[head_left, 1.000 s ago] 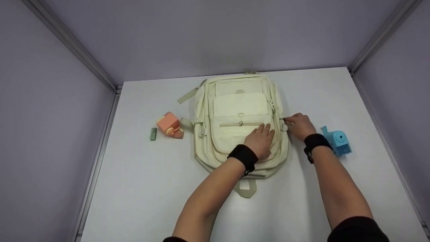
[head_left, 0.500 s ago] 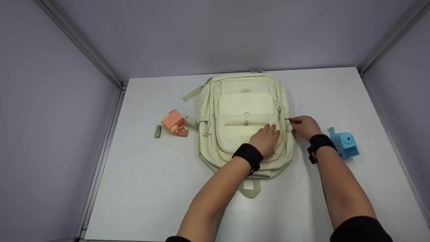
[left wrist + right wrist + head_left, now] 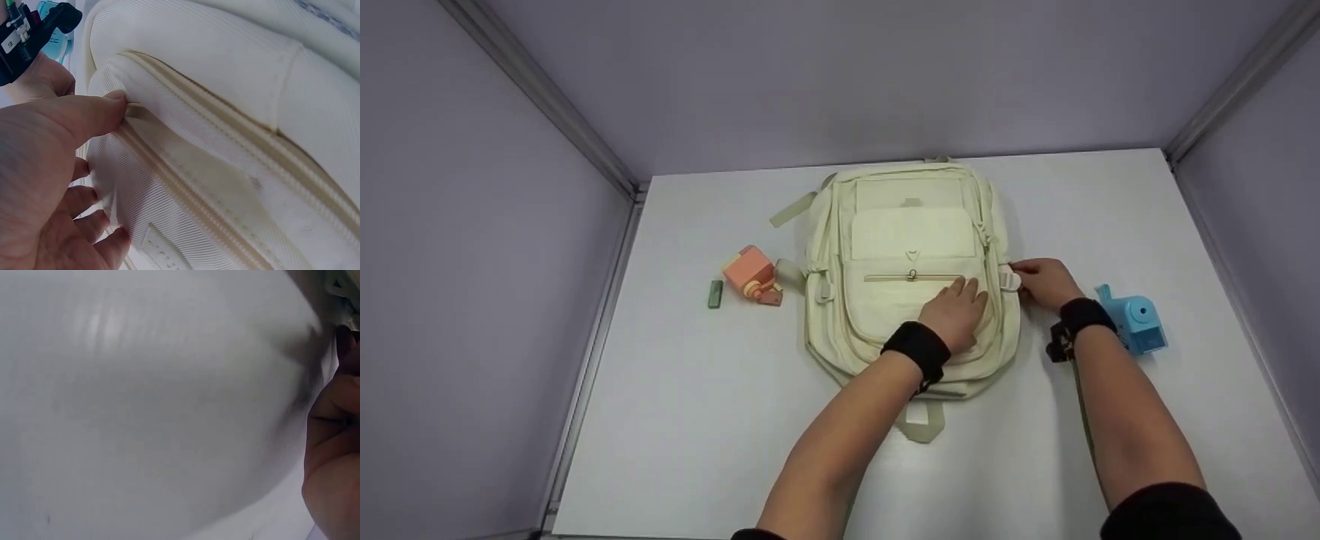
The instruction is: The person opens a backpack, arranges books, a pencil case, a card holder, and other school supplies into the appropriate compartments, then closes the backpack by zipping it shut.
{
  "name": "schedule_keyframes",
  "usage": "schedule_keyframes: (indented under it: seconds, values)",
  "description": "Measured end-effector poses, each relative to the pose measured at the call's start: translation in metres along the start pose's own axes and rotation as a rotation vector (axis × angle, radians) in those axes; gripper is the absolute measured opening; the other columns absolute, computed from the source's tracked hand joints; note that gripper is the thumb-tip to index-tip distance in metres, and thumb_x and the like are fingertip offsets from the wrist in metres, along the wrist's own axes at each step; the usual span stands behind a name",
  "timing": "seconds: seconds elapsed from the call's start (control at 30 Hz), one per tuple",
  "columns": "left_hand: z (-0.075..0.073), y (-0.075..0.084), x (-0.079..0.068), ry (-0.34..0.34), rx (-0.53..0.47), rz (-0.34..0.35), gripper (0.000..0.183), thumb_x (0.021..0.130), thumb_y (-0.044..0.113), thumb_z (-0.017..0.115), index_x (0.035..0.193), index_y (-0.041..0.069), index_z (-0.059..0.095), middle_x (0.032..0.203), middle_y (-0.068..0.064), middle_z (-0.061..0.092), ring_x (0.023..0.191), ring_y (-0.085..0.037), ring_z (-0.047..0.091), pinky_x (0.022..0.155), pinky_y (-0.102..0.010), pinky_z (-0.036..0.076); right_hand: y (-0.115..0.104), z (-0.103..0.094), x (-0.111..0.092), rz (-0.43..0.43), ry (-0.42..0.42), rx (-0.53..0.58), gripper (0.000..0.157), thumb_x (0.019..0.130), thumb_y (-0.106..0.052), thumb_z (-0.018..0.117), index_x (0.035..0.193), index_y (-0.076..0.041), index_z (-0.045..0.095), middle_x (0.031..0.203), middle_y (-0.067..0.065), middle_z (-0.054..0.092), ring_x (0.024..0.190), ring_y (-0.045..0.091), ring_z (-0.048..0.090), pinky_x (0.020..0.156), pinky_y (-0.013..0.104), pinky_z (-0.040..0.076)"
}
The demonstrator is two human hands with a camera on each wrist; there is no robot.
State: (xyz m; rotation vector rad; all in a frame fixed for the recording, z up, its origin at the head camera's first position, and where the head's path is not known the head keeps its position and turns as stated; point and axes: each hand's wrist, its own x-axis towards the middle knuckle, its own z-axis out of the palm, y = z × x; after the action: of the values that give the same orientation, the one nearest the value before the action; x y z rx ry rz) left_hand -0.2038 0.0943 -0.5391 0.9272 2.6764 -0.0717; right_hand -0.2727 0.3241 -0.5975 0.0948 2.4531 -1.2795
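A cream backpack [image 3: 911,247] lies flat on the white table [image 3: 682,420], front side up, with a shut zipper across its front pocket. My left hand [image 3: 960,306] rests on that pocket with its fingers laid flat. In the left wrist view its thumb [image 3: 84,118] presses the ribbed fabric [image 3: 236,73] beside a zipper seam. My right hand [image 3: 1041,281] is at the backpack's right edge, and its fingertips pinch a small pale side tab [image 3: 1009,281]. The right wrist view is blurred and shows only curled fingers [image 3: 337,439] at its right edge.
A blue pencil sharpener [image 3: 1136,324] stands just right of my right wrist. Left of the backpack sit a pink-orange block toy [image 3: 750,279] and a small green piece [image 3: 715,294]. Grey walls close in the table at the back and on both sides.
The head view has shifted slightly, so everything sits a little further right. Both hands keep nearly the same places on the backpack.
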Motion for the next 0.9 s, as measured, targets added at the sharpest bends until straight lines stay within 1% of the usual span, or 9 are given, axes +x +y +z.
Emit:
schedule_keyframes:
  seconds: [0.1, 0.17, 0.3, 0.4, 0.5, 0.6, 0.73, 0.83, 0.9]
  values:
    - [-0.001, 0.0, 0.001, -0.008, -0.006, -0.003, 0.072, 0.1, 0.031, 0.065, 0.162, 0.013, 0.032, 0.168, -0.009, 0.024, 0.154, -0.026, 0.02, 0.121, -0.032, 0.023, -0.003, 0.0, 0.0, 0.04, -0.014, 0.069, 0.047, 0.107, -0.025, 0.056, 0.141, 0.007, 0.056, 0.093, 0.006, 0.068, 0.072, 0.01, 0.06, 0.063, 0.025, 0.051]
    - [-0.002, 0.001, 0.001, -0.013, -0.009, -0.001, 0.072, 0.1, 0.031, 0.065, 0.162, 0.013, 0.031, 0.168, -0.009, 0.023, 0.154, -0.026, 0.019, 0.121, -0.032, 0.023, -0.003, 0.0, -0.001, 0.06, -0.023, 0.109, 0.048, 0.106, -0.024, 0.056, 0.143, 0.007, 0.054, 0.087, 0.001, 0.067, 0.069, 0.009, 0.06, 0.062, 0.025, 0.051]
    - [-0.003, 0.002, 0.001, -0.025, -0.011, -0.001, 0.073, 0.101, 0.033, 0.065, 0.162, 0.014, 0.029, 0.168, -0.008, 0.021, 0.155, -0.025, 0.017, 0.122, -0.031, 0.021, -0.006, 0.001, -0.004, 0.099, -0.026, 0.189, 0.051, 0.106, -0.023, 0.058, 0.147, 0.006, 0.05, 0.083, -0.004, 0.066, 0.067, 0.007, 0.058, 0.06, 0.024, 0.05]
    - [-0.003, 0.002, 0.001, -0.031, -0.01, -0.002, 0.074, 0.102, 0.035, 0.064, 0.163, 0.015, 0.028, 0.169, -0.008, 0.02, 0.155, -0.024, 0.016, 0.122, -0.031, 0.02, -0.009, 0.001, -0.006, 0.107, -0.012, 0.192, 0.049, 0.105, -0.022, 0.056, 0.146, 0.006, 0.051, 0.082, -0.003, 0.064, 0.065, 0.007, 0.057, 0.06, 0.024, 0.049]
    - [-0.002, 0.003, 0.001, -0.025, -0.017, -0.006, 0.073, 0.102, 0.034, 0.064, 0.163, 0.015, 0.029, 0.169, -0.007, 0.021, 0.155, -0.024, 0.017, 0.122, -0.031, 0.021, -0.011, 0.003, -0.008, 0.086, 0.006, 0.135, 0.045, 0.106, -0.022, 0.053, 0.141, 0.006, 0.053, 0.087, 0.002, 0.064, 0.067, 0.01, 0.058, 0.061, 0.025, 0.05]
    - [-0.002, 0.003, 0.001, -0.019, -0.031, -0.014, 0.071, 0.102, 0.032, 0.064, 0.162, 0.015, 0.03, 0.168, -0.007, 0.022, 0.155, -0.024, 0.017, 0.121, -0.031, 0.021, -0.012, 0.004, -0.011, 0.052, 0.029, 0.058, 0.042, 0.107, -0.022, 0.049, 0.138, 0.006, 0.056, 0.1, 0.011, 0.065, 0.075, 0.013, 0.06, 0.065, 0.025, 0.051]
    - [-0.001, 0.003, 0.0, -0.018, -0.055, -0.023, 0.069, 0.102, 0.03, 0.063, 0.162, 0.015, 0.031, 0.168, -0.007, 0.022, 0.155, -0.024, 0.018, 0.121, -0.031, 0.022, -0.014, 0.006, -0.016, -0.013, 0.105, -0.055, 0.039, 0.107, -0.022, 0.052, 0.131, 0.006, 0.062, 0.115, 0.022, 0.066, 0.088, 0.021, 0.063, 0.072, 0.026, 0.051]
    - [-0.002, 0.001, 0.0, -0.014, -0.07, -0.019, 0.069, 0.102, 0.029, 0.064, 0.161, 0.014, 0.032, 0.168, -0.008, 0.023, 0.155, -0.024, 0.019, 0.121, -0.031, 0.023, -0.017, 0.008, -0.021, -0.054, 0.18, -0.13, 0.034, 0.106, -0.02, 0.056, 0.125, 0.005, 0.067, 0.116, 0.023, 0.068, 0.091, 0.027, 0.066, 0.073, 0.029, 0.053]
    - [-0.003, -0.001, 0.0, -0.009, -0.075, -0.014, 0.068, 0.102, 0.028, 0.063, 0.161, 0.014, 0.032, 0.168, -0.009, 0.024, 0.154, -0.024, 0.02, 0.121, -0.031, 0.023, -0.018, 0.01, -0.024, -0.075, 0.222, -0.174, 0.031, 0.105, -0.019, 0.056, 0.122, 0.003, 0.07, 0.112, 0.022, 0.071, 0.089, 0.029, 0.068, 0.072, 0.033, 0.054]
